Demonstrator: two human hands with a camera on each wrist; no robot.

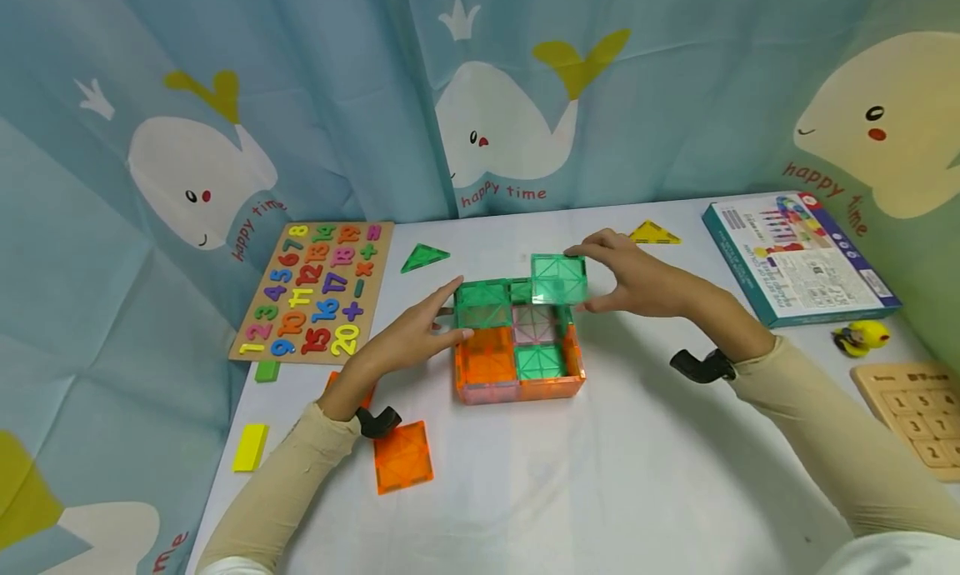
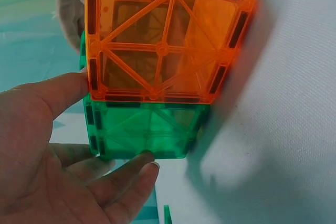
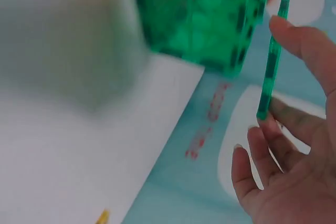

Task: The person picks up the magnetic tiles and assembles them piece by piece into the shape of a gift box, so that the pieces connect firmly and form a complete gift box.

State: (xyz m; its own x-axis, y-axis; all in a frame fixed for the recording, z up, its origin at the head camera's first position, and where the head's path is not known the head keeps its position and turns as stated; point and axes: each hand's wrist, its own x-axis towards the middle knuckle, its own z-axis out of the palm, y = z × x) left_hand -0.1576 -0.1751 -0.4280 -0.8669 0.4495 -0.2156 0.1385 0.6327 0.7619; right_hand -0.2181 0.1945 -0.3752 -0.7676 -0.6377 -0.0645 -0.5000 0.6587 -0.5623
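Observation:
A low box of translucent magnetic tiles [image 1: 551,387] stands mid-table, with orange walls in front and green ones behind. Orange and green squares cover the left of its top; the right front part is uncovered, showing pink and green tiles inside. My left hand [image 1: 401,342] holds the box at its left side, thumb at the top edge and fingers around the green back wall [image 2: 149,129]. Between thumb and fingertips, my right hand [image 1: 648,283] pinches a green square tile [image 1: 558,280] above the box's back right corner. In the right wrist view this tile [image 3: 270,72] appears edge-on.
A number board [image 1: 300,308] lies at left, near green [image 1: 267,371] and yellow [image 1: 251,447] blocks. Orange tiles [image 1: 403,458] lie by the left forearm. Green [image 1: 425,257] and yellow [image 1: 655,232] triangles lie behind. At right are a boxed set [image 1: 802,258], a yellow duck [image 1: 862,338] and a wooden board [image 1: 911,417].

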